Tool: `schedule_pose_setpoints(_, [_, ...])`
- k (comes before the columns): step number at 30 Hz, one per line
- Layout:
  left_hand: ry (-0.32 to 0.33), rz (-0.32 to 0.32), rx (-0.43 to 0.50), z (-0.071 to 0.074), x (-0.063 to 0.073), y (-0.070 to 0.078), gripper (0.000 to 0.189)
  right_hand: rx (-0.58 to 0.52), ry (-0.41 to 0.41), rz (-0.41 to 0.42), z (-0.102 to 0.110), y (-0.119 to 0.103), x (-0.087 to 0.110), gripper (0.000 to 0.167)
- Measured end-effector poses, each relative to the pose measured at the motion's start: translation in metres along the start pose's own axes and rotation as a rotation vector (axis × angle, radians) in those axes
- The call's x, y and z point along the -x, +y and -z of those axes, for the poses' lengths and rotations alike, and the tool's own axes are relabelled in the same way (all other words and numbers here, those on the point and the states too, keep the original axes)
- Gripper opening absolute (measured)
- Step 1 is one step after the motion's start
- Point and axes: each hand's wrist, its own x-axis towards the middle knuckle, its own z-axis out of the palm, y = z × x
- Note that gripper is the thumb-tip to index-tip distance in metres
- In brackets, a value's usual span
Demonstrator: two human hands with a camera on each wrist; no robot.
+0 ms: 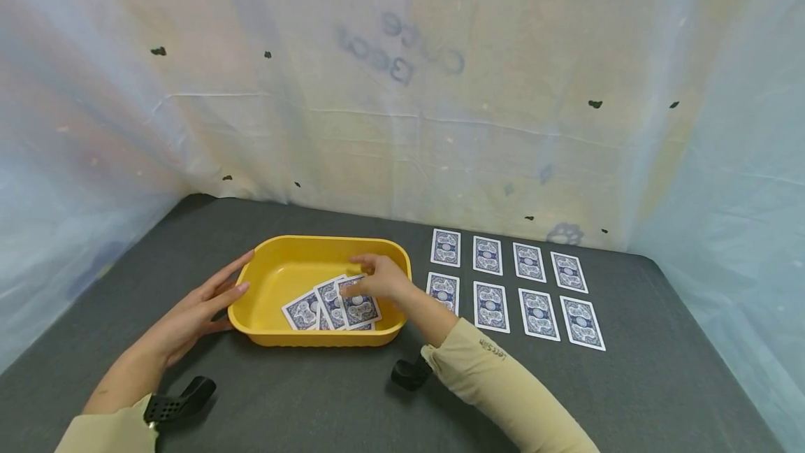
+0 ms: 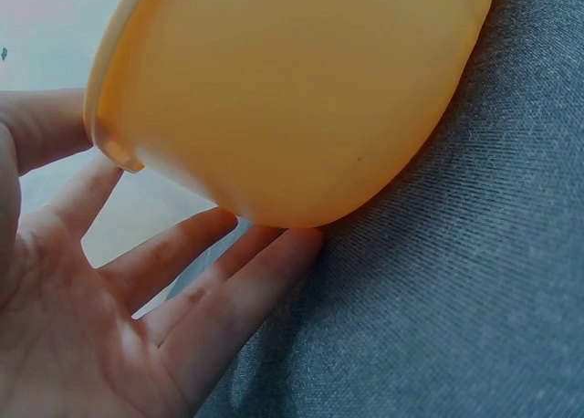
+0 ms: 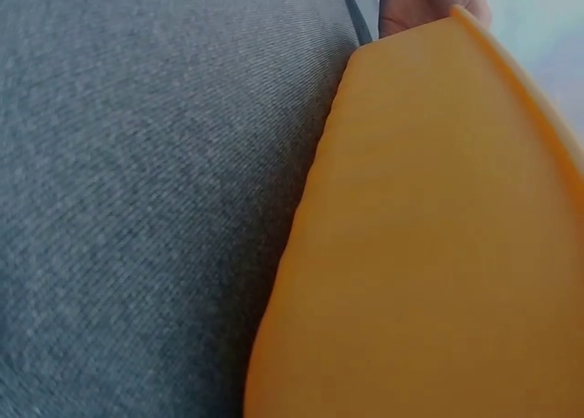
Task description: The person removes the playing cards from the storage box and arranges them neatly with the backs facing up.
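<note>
A yellow plastic tray [image 1: 321, 340] stands on the dark cloth, with several playing cards [image 1: 303, 310] lying face down and overlapped in its near part. Against the tray's left end rests my left hand [image 1: 189, 317]; in the left wrist view its fingers [image 2: 237, 318] are extended and touch the outer wall and rim. Reaching over the right rim, my right hand [image 1: 380, 282] is above the cards. Its thumb is at the topmost card [image 1: 361, 306], apart from the forefinger. The right wrist view has only the tray's outer wall [image 3: 420, 235], not the right hand's fingers.
Right of the tray, face-down cards with blue backs lie in two rows, a far row [image 1: 487, 255] and a near row [image 1: 491, 307]. Pale plastic sheeting [image 1: 402, 145] hangs behind and beside the dark table [image 1: 302, 397]. A black wrist mount [image 1: 182, 400] sits on each forearm.
</note>
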Motion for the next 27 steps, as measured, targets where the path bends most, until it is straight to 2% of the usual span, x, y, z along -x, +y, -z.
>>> schedule_pose_setpoints(8, [0.000,-0.007,0.008,0.000,0.000,0.000,0.066,0.051,-0.030,-0.014,-0.003,0.003,-0.001,0.066])
schedule_pose_setpoints(16, [-0.002,-0.005,0.009,0.000,-0.001,-0.001,0.065,0.309,-0.030,-0.011,-0.008,0.004,0.000,0.077])
schedule_pose_setpoints(20, [0.000,0.005,0.004,0.000,-0.001,-0.001,0.066,0.376,-0.013,-0.003,-0.010,0.005,0.001,0.075])
schedule_pose_setpoints(27, [0.004,0.015,-0.002,0.000,-0.002,-0.001,0.066,0.405,0.014,-0.008,-0.012,0.005,0.001,0.069])
